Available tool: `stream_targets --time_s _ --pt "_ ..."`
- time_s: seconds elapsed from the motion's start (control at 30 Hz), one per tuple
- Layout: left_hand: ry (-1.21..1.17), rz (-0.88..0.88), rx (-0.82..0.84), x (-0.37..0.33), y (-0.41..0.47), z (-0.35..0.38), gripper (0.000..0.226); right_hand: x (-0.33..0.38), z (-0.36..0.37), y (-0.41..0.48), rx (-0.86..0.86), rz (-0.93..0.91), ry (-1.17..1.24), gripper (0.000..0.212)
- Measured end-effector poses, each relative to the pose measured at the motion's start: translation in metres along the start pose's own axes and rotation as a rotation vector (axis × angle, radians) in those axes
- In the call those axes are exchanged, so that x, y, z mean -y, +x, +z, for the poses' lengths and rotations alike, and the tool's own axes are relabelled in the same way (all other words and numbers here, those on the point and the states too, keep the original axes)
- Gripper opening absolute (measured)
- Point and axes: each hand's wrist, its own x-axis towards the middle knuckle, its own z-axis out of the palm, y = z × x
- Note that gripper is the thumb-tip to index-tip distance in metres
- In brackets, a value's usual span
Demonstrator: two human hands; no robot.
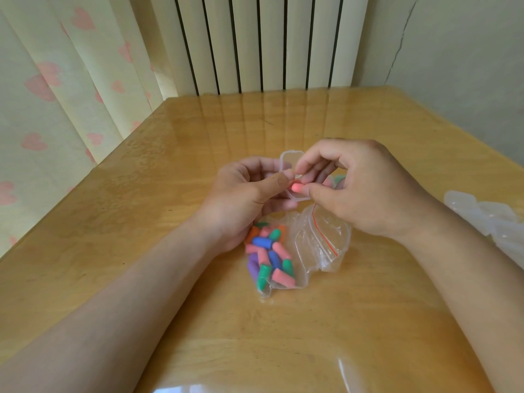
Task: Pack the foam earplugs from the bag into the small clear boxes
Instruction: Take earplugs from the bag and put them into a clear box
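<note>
My left hand point(243, 194) holds a small clear box point(289, 162) with its lid standing open, a little above the table. My right hand point(360, 191) pinches a pink foam earplug point(296, 188) between thumb and fingertips, right at the box's open bottom half. Below the hands lies a clear zip bag point(317, 245) with a red seal line, holding several pink, blue, green, purple and orange earplugs point(269, 259). A green earplug point(338, 178) peeks out behind my right hand.
The wooden table point(198, 143) has a glossy top. Several more clear boxes point(482, 214) lie piled at the right edge. A radiator point(255, 43) and a heart-patterned curtain point(56, 80) stand behind the table.
</note>
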Motion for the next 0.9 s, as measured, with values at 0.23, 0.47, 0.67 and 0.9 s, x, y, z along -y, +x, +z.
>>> stream_targets --time_s 0.23,0.47,0.67,0.9 --pt "-0.059 -0.021 -0.009 -0.004 0.000 0.000 0.012 -0.003 -0.004 0.002 -0.015 0.013 0.039 0.024" --pt "-0.162 -0.056 -0.026 -0.011 -0.001 -0.002 0.015 -0.004 -0.004 0.001 -0.033 0.004 0.013 0.017" --pt "-0.163 -0.070 0.010 -0.010 0.000 -0.004 0.020 -0.005 -0.004 0.001 -0.048 0.003 -0.004 0.028" --pt "-0.128 -0.061 0.111 -0.008 -0.001 -0.005 0.036 -0.006 -0.004 0.001 -0.060 0.042 -0.022 0.046"
